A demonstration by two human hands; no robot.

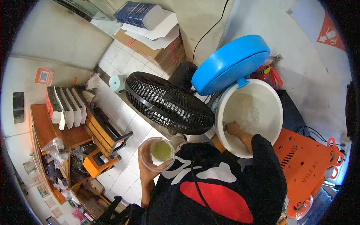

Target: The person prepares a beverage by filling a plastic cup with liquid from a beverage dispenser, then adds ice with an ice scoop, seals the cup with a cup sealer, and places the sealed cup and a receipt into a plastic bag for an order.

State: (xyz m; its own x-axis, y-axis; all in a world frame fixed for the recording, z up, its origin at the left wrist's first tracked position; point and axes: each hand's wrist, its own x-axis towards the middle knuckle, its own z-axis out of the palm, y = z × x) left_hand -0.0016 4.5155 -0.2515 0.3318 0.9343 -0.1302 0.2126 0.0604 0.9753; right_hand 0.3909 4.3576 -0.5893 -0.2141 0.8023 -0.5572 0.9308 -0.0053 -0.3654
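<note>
My left hand [146,172] is wrapped round a clear plastic cup [146,147], whose open top faces me. Something green, foamy or grainy, covers part of the cup's bottom. My right hand [235,129] reaches down inside a large white bucket [268,95]. Its fingers are curled near the left inner wall, and whatever they hold is too small or hidden to name. Pale, clear-looking lumps or bubbles [255,114] lie at the bucket's bottom. A blue round lid [230,67] stands tilted up at the bucket's far rim.
A black fan [168,103] stands just left of the bucket. To the right are an orange plastic stool [298,161] and a red fire extinguisher [272,77]. Behind the fan, blue-edged stacks [137,15] rest on a cardboard box [165,58]. A wooden desk [43,120] is at left.
</note>
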